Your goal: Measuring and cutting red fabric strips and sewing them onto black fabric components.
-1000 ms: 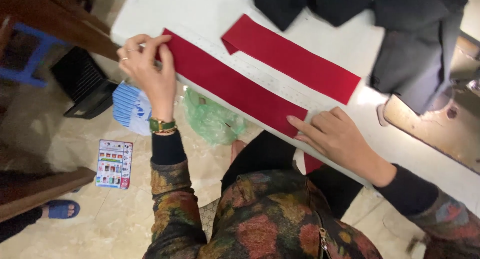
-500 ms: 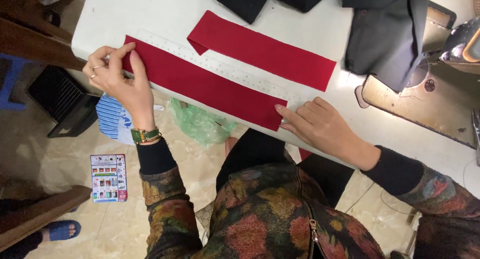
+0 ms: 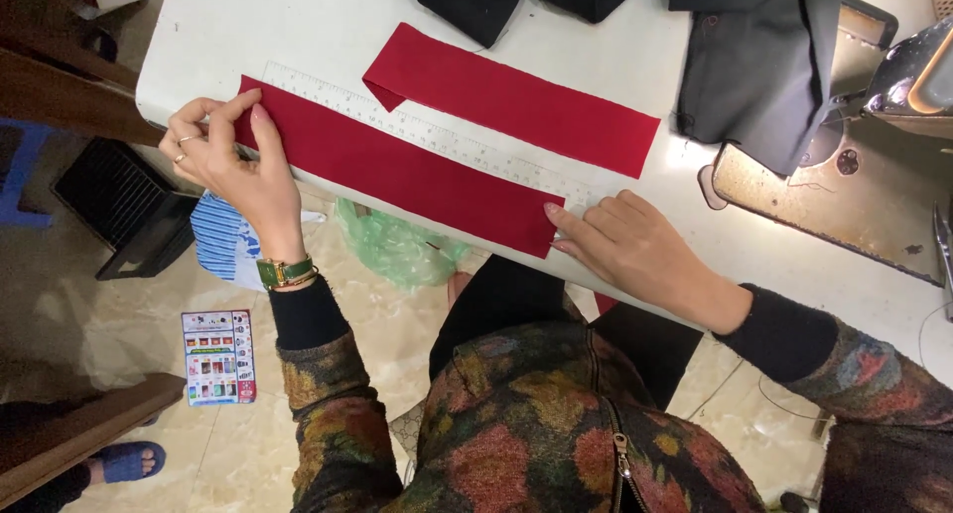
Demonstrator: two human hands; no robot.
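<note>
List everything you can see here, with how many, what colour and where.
cloth strips: 2, red, flat on the table, one nearer the person, one farther
ruler: 1, clear, between the strips
table: 1, white
dark cloth: pile, black, far edge of table
sewing machine: 1, right edge, partly cut off
plastic bag: 1, green, on floor under table edge
striped cloth: 1, blue and white, by left wrist
card: 1, printed, on floor
sandal: 1, blue, floor bottom left
watch: 1, green, left wrist
left hand: pinches left end of near strip
right hand: presses its right end
</note>
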